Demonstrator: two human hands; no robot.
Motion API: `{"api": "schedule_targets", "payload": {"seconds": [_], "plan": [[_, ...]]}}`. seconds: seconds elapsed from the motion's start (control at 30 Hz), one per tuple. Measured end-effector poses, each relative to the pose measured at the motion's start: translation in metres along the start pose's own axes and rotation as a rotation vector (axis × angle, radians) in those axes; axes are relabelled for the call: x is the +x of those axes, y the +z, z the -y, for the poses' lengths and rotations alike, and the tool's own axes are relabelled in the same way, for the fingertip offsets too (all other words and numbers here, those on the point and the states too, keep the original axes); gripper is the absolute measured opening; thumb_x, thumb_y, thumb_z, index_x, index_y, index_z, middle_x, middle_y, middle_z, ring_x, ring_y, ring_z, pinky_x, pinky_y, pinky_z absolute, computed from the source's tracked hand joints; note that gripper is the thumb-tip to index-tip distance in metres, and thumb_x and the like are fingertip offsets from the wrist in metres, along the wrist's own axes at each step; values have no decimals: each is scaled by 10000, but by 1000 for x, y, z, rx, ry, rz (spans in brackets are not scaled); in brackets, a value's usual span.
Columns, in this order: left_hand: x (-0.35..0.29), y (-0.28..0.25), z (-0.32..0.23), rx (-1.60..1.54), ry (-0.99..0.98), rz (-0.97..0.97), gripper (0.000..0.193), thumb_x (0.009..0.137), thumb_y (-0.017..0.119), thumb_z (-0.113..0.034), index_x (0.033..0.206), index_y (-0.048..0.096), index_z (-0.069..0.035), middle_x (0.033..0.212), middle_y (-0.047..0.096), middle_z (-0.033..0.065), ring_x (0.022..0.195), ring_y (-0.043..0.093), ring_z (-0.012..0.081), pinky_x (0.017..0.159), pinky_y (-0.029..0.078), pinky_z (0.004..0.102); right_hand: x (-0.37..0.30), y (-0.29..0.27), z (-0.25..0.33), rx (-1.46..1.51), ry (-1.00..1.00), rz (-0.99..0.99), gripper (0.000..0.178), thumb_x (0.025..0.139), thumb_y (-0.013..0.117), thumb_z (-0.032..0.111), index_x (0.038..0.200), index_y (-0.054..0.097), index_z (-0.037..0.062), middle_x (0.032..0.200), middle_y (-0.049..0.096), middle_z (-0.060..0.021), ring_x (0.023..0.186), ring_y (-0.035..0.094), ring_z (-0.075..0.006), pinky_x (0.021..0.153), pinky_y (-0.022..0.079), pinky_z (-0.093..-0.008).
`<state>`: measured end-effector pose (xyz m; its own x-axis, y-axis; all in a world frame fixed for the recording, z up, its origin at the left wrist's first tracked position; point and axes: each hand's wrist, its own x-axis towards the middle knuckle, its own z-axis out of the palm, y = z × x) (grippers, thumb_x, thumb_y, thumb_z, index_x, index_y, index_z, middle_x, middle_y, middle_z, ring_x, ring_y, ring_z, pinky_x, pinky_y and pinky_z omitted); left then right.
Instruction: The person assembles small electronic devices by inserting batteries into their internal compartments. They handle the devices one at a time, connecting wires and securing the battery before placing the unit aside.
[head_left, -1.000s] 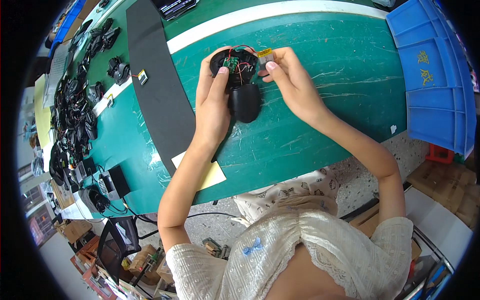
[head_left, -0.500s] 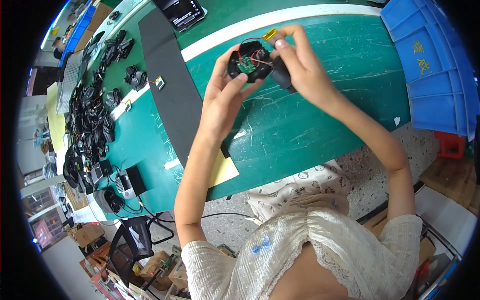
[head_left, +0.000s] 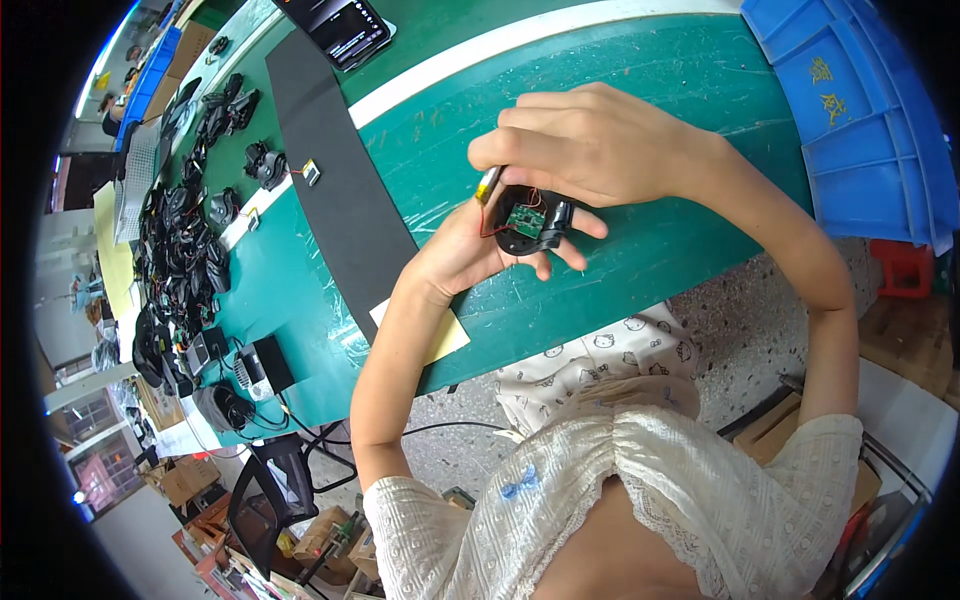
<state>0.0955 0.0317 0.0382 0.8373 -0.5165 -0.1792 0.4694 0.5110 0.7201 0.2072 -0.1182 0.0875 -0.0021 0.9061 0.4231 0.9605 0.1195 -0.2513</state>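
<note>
A round black housing [head_left: 510, 240] with a green circuit board [head_left: 527, 221] and thin red wires inside rests on my left hand [head_left: 465, 248]. That palm is turned up, with the fingers passing beneath the housing and their tips showing past its far side. My right hand [head_left: 590, 145] bends over the housing from above. Between its thumb and fingers it pinches a small flat battery [head_left: 488, 186] with a yellow taped end, wired to the board. The right fingers hide part of the housing's upper edge.
A long black mat [head_left: 330, 180] crosses the green table, with a small battery [head_left: 312, 172] wired to a black part on it. Many similar black parts [head_left: 180, 230] are heaped at left. A phone [head_left: 350, 35] lies at the back; a blue crate [head_left: 840, 120] stands at right.
Both hands have come lower with the housing. My left hand has turned palm up beneath it, and my right hand has swung over the top, bringing the battery to the housing's left side.
</note>
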Motion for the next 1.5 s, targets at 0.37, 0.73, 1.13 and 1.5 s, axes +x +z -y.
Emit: {"api": "schedule_targets", "payload": {"seconds": [0.37,0.73,1.13,1.5], "plan": [[1,17,8,365,429,-507,443,987,239,-342,1188,413,12,1086,542,158,993,580,209,822,536,414,-1,14,31,-289,207,-269,487,639,725,201,1034,467,83,738,518,-47,717,596,-219,556,511,-325],[4,9,2,160,481,-532,538,968,215,-440,1188,414,7,1141,504,171,1032,555,272,858,514,461,-12,-17,51,-149,342,-293,221,734,664,104,879,504,60,800,523,-63,759,532,-258,734,385,-365],[3,2,4,31,480,-546,486,956,278,-456,1193,404,-50,1079,531,139,949,599,236,781,557,401,-26,26,65,185,551,-511,201,743,623,4,916,527,42,809,535,-85,763,548,-254,644,440,-353],[-5,-10,-8,-187,96,-164,663,904,205,-600,1192,384,-30,1047,571,247,846,633,399,415,560,267,-8,17,19,-28,136,-447,185,705,669,93,850,556,68,830,536,-29,789,551,-215,648,470,-317]]}}
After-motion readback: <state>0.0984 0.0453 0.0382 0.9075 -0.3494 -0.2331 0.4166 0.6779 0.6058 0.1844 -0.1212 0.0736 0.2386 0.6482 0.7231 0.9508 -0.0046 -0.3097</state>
